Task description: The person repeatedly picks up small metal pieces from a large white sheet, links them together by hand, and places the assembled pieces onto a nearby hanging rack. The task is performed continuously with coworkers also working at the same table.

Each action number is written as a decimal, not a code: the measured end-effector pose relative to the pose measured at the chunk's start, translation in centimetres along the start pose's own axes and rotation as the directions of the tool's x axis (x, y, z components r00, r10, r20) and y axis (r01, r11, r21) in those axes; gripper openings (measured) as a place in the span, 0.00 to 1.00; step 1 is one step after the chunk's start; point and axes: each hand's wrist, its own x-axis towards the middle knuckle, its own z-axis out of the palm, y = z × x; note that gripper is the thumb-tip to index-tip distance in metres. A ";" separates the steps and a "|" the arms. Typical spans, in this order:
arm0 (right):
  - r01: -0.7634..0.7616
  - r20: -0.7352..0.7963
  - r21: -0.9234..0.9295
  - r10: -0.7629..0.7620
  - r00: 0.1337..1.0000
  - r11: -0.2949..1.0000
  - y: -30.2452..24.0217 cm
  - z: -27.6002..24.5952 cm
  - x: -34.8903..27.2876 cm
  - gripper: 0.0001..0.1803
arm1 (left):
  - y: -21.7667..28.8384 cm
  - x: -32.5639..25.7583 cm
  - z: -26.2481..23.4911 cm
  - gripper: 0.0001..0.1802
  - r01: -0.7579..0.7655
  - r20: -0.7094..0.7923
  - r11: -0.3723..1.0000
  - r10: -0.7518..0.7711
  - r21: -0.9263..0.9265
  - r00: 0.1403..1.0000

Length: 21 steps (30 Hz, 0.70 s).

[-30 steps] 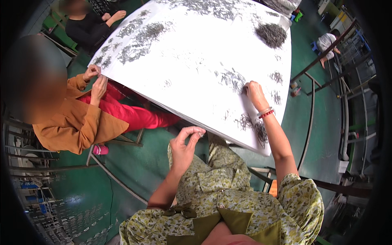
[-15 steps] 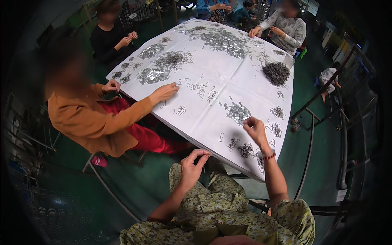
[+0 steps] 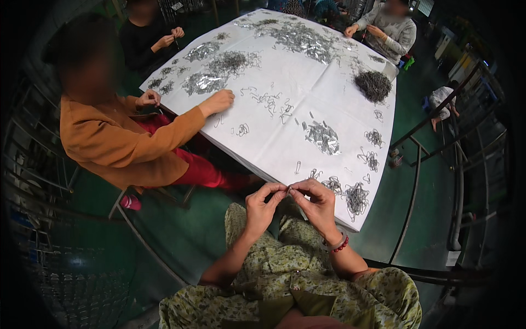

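My left hand (image 3: pixel 260 209) and my right hand (image 3: pixel 318 207) meet fingertip to fingertip over my lap, at the near edge of the white-covered table (image 3: pixel 263 145). Both are closed in a pinch; a tiny dark piece shows between them, too small to name. Just beyond my right hand lie small heaps of bent wire hooks (image 3: pixel 356 199) and another heap of hooks (image 3: pixel 332 185). Farther out is a pile of small, shiny, flat grey strips (image 3: pixel 323 138). A red bead bracelet (image 3: pixel 340 244) circles my right wrist.
To my left, a person in an orange jacket (image 3: pixel 126 145) reaches a hand (image 3: pixel 219 102) over the table. Other people sit along its far sides. A big dark heap of hooks (image 3: pixel 373 86) stands at the right; scattered hooks (image 3: pixel 268 102) lie mid-table. Metal rails (image 3: pixel 415 186) flank the right.
My right hand has come back from the pile of grey strips to meet my left hand. The neighbour's reaching hand has drawn back slightly from the scattered hooks.
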 end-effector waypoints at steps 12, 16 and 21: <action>-0.001 0.031 0.068 -0.002 1.000 0.998 -0.9 0.4 -0.5 0.09 | -1.8 1.6 -2.0 0.11 0.055 0.058 0.996 -0.051 -0.072 0.997; 0.032 0.016 0.040 -0.033 0.999 0.999 -1.3 0.6 -0.1 0.14 | -5.1 10.8 -0.8 0.18 0.130 0.006 0.968 -0.135 0.213 0.991; 0.047 0.105 -0.004 -0.047 0.993 0.999 -0.6 0.0 -0.3 0.14 | -10.5 20.1 3.2 0.17 0.066 -0.005 0.589 -0.105 0.805 0.994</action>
